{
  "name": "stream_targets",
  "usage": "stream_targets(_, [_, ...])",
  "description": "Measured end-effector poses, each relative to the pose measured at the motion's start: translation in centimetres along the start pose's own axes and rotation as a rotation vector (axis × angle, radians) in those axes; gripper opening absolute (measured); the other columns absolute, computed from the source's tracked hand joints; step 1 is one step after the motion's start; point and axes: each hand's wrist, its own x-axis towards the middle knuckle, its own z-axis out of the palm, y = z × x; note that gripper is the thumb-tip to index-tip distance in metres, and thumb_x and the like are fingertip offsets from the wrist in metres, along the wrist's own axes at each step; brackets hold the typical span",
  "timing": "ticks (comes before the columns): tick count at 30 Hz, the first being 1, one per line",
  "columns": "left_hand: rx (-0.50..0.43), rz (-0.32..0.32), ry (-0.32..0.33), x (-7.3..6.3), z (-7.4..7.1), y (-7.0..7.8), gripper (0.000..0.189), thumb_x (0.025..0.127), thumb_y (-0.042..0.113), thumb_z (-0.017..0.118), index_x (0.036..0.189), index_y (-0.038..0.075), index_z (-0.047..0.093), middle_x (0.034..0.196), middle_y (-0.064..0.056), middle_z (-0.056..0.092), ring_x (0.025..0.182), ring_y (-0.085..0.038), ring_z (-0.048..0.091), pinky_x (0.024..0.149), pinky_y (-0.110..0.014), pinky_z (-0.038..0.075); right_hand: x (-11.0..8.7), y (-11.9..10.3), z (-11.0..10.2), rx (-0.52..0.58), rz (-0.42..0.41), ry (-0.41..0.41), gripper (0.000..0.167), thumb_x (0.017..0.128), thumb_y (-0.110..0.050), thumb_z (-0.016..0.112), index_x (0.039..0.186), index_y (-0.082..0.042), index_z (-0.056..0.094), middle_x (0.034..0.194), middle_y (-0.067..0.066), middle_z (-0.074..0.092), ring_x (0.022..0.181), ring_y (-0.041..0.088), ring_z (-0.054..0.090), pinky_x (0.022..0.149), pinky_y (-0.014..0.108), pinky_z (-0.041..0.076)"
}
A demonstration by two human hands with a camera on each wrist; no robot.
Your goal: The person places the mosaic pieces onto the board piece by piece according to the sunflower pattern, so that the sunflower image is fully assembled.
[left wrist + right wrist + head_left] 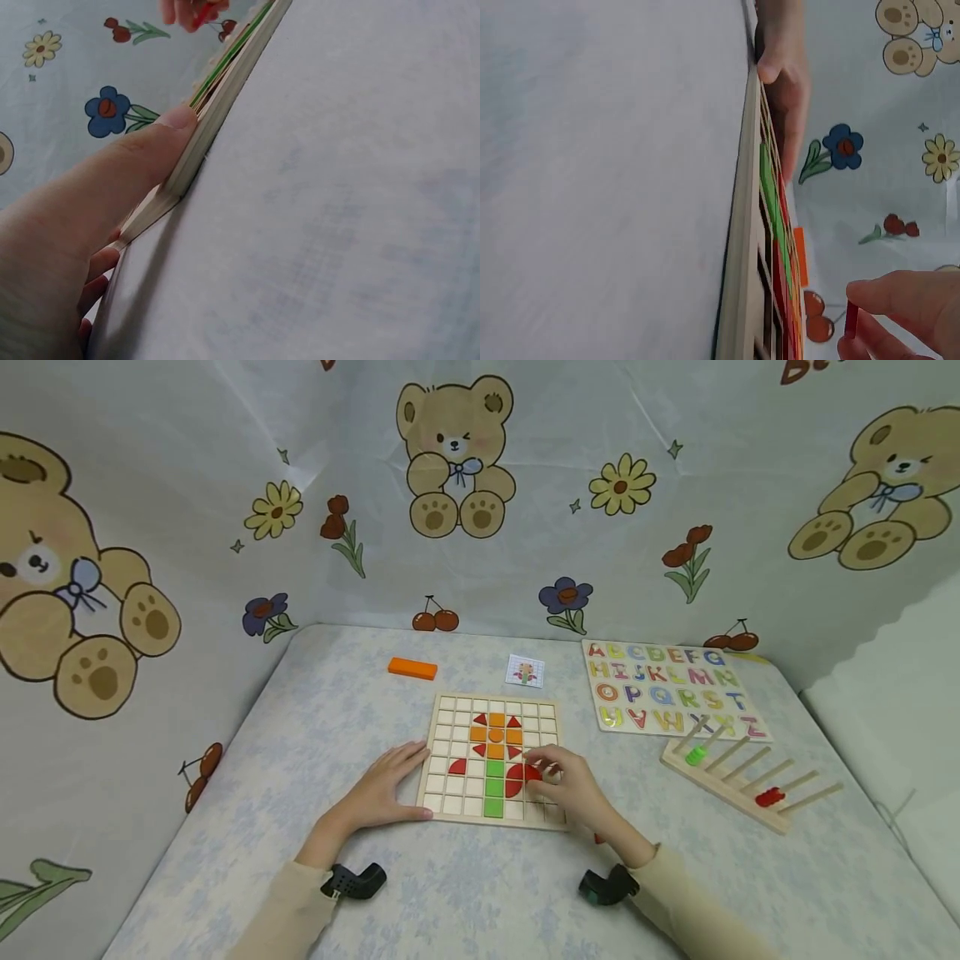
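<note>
A wooden grid board (pixel 450 806) lies on the table with coloured tiles in its squares. My left hand (pixel 386 785) rests against its near left corner, fingers along the left side and thumb (pixel 169 131) pressing the front edge. Above the right part of the board, my right hand (pixel 566 781) pinches a thin red tile (pixel 851 319) between thumb and fingertips, seen edge-on. Near it lies a red curved tile (pixel 513 783), beside a column of green square tiles (pixel 494 787). Orange tiles (pixel 497 720) form a cross, with red triangles (pixel 480 719) at its corners. A red quarter-circle tile (pixel 457 767) sits to the left.
Behind the board are an orange block (pixel 412 668) and a small picture card (pixel 525 671). An alphabet board (pixel 645 693) lies at back right, with a wooden peg rack (pixel 723 787) in front of it. A red piece (pixel 598 838) shows beside the right forearm.
</note>
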Motion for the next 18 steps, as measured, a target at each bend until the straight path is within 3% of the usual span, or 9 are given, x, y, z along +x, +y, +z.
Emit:
stream_targets(4, [-0.002, -0.006, -0.003, 0.0, -0.1, 0.1, 0.1, 0.077, 0.053, 0.08, 0.156, 0.012, 0.034, 0.165, -0.01, 0.025, 0.152, -0.038, 0.021, 0.119, -0.064, 0.021, 2.3, -1.2, 2.7, 0.052, 0.011, -0.049, 0.031, 0.084, 0.004, 0.074, 0.115, 0.005, 0.068, 0.106, 0.019, 0.071, 0.088, 0.029, 0.063, 0.073, 0.026, 0.053])
stream_targets(8, [-0.006, -0.008, -0.005, 0.1, -0.1, 0.2, 0.1, 0.078, 0.053, 0.08, 0.156, 0.013, 0.033, 0.165, -0.008, 0.025, 0.152, -0.037, 0.021, 0.119, -0.064, 0.021, 3.7, -1.6, 4.8, 0.029, 0.018, -0.1, 0.033, 0.085, 0.003, 0.073, 0.117, 0.004, 0.067, 0.109, 0.018, 0.07, 0.093, 0.028, 0.063, 0.078, 0.028, 0.054])
stream_targets(13, [-0.008, -0.015, -0.01, 0.0, -0.1, 0.2, 0.098, 0.078, 0.053, 0.079, 0.156, 0.014, 0.034, 0.165, -0.008, 0.025, 0.152, -0.037, 0.021, 0.12, -0.063, 0.021, 4.7, -1.8, 6.2, -0.022, 0.002, -0.124, 0.036, 0.084, 0.003, 0.074, 0.119, 0.002, 0.067, 0.106, 0.014, 0.069, 0.092, 0.024, 0.06, 0.082, 0.032, 0.054])
stream_targets(18, [-0.002, -0.012, -0.011, 0.0, -0.2, 0.3, 0.098, 0.078, 0.053, 0.079, 0.156, 0.014, 0.034, 0.165, -0.008, 0.026, 0.152, -0.037, 0.021, 0.119, -0.063, 0.021, 5.2, -1.8, 6.8, 0.009, 0.012, -0.109, 0.037, 0.083, 0.005, 0.074, 0.119, 0.003, 0.067, 0.103, 0.014, 0.07, 0.092, 0.024, 0.062, 0.082, 0.031, 0.054])
